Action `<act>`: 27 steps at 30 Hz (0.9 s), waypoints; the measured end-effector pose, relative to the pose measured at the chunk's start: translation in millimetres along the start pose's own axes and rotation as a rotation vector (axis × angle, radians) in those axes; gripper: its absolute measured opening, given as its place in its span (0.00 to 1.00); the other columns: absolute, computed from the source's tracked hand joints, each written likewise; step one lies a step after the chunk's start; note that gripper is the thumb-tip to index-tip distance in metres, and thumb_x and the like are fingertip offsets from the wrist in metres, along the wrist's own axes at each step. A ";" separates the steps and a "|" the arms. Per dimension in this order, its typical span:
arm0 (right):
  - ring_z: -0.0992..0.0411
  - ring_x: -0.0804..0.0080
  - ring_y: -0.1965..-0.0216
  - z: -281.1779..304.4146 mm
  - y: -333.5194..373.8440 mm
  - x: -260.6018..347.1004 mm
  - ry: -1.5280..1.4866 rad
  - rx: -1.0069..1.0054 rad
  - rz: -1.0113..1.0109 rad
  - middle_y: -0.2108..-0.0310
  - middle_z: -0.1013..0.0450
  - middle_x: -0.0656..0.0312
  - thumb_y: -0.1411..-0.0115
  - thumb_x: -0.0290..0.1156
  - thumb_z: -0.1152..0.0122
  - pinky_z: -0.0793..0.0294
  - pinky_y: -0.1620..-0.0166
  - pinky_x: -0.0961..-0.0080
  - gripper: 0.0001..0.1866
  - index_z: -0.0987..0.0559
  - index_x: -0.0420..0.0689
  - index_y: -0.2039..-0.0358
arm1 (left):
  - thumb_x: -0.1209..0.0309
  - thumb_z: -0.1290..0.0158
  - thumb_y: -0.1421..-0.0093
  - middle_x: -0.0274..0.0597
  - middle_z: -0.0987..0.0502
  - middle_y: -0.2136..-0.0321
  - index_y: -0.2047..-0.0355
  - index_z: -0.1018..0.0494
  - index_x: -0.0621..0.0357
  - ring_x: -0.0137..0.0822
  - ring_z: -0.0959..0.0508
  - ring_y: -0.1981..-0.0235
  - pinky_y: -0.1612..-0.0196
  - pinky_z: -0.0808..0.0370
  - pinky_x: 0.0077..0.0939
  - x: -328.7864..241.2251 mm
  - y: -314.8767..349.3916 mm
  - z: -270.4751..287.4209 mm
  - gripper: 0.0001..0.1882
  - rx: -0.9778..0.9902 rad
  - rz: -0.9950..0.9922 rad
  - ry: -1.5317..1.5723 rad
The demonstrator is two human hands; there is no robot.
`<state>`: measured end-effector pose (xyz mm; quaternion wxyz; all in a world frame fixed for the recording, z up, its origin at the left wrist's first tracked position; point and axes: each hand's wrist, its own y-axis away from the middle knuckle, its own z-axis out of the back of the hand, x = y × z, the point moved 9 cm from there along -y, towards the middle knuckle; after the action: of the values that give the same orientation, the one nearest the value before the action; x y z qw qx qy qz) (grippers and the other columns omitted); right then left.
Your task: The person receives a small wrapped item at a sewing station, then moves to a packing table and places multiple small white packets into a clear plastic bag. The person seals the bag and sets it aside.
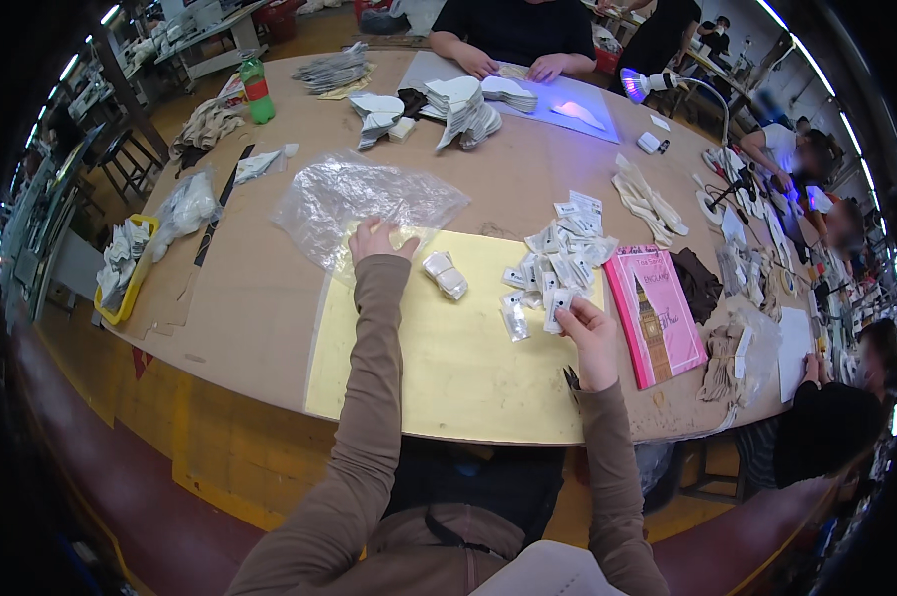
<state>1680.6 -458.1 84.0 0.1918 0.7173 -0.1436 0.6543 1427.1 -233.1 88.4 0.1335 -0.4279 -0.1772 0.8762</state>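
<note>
My left hand (375, 240) is spreading thumb and fingers over the bag's (334, 204) near edge, perhaps steadying the thin plastic. My right hand (595, 343) is pinching a packet (553, 316) by its edge, seemingly leaving its face uncovered. The pile (566, 266) is lying at twelve o'clock from that hand, likely for easy reach. A bundle (446, 275) is sitting at four o'clock from my left hand, on the yellow sheet (419, 368).

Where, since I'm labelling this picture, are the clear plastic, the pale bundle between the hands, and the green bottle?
Clear plastic (359, 191), head view: its crumpled middle.
Pale bundle (446, 275), head view: middle of its upper side.
Green bottle (258, 89), head view: its red band.
</note>
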 end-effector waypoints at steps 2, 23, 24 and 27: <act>0.32 0.83 0.71 -7.5 -1.5 -0.6 0.014 0.053 -0.010 0.69 0.28 0.66 0.42 0.22 0.45 0.33 0.65 0.85 0.13 0.27 0.34 0.56 | 0.73 0.45 0.49 0.43 0.23 0.67 0.68 0.23 0.58 0.41 0.24 0.65 0.57 0.27 0.31 26.3 2.0 -8.5 0.07 0.151 0.136 -0.150; 0.28 0.47 0.71 -188.0 -75.3 37.1 1.259 0.505 0.582 0.74 0.27 0.46 0.39 0.32 0.51 0.30 0.68 0.58 0.08 0.31 0.41 0.63 | 0.68 0.58 0.34 0.28 0.42 0.84 0.76 0.37 0.54 0.22 0.42 0.84 0.80 0.40 0.16 -10.8 24.0 -16.2 0.12 0.457 1.045 2.625; 0.28 0.47 0.71 -185.2 -76.8 37.5 1.266 0.507 0.580 0.74 0.27 0.47 0.40 0.32 0.50 0.29 0.67 0.58 0.09 0.30 0.42 0.61 | 0.68 0.58 0.34 0.28 0.43 0.85 0.76 0.37 0.54 0.21 0.42 0.84 0.81 0.42 0.16 -4.8 23.9 -12.1 0.12 0.410 0.977 2.500; 0.27 0.49 0.70 -175.0 -87.3 53.8 1.254 0.517 0.548 0.71 0.25 0.49 0.42 0.34 0.45 0.28 0.66 0.60 0.15 0.30 0.46 0.55 | 0.70 0.57 0.36 0.27 0.41 0.85 0.74 0.34 0.57 0.19 0.43 0.85 0.81 0.44 0.14 -6.3 10.9 9.2 0.09 0.374 0.640 2.268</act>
<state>1571.4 -297.4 142.1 -0.1081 0.1684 -0.0222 0.9795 1422.7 -247.2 93.5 0.0495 -0.9567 0.2869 0.0044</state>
